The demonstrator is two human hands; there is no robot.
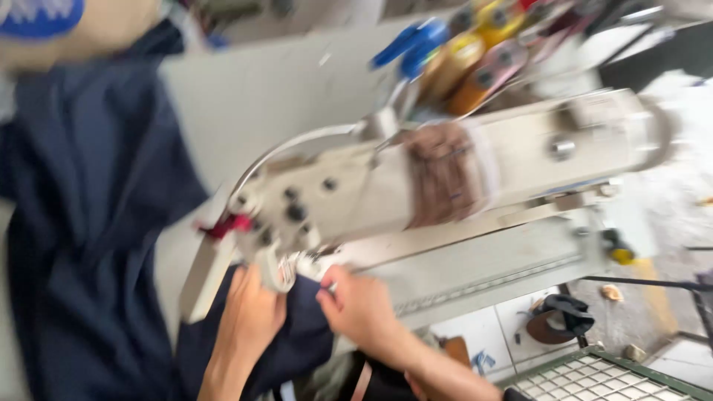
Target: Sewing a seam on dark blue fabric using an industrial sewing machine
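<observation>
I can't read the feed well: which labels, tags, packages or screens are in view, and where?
Small white tag: under the sewing machine head, between left hand and right hand; red marks, blurred.
Blue patch: top left corner, rounded, pale marks, blurred.
No packages or screens visible.

We get one view only, from our head, looking steeply down and close over the sewing machine (445,178); its arm runs slantwise across the blurred, tilted frame.
</observation>
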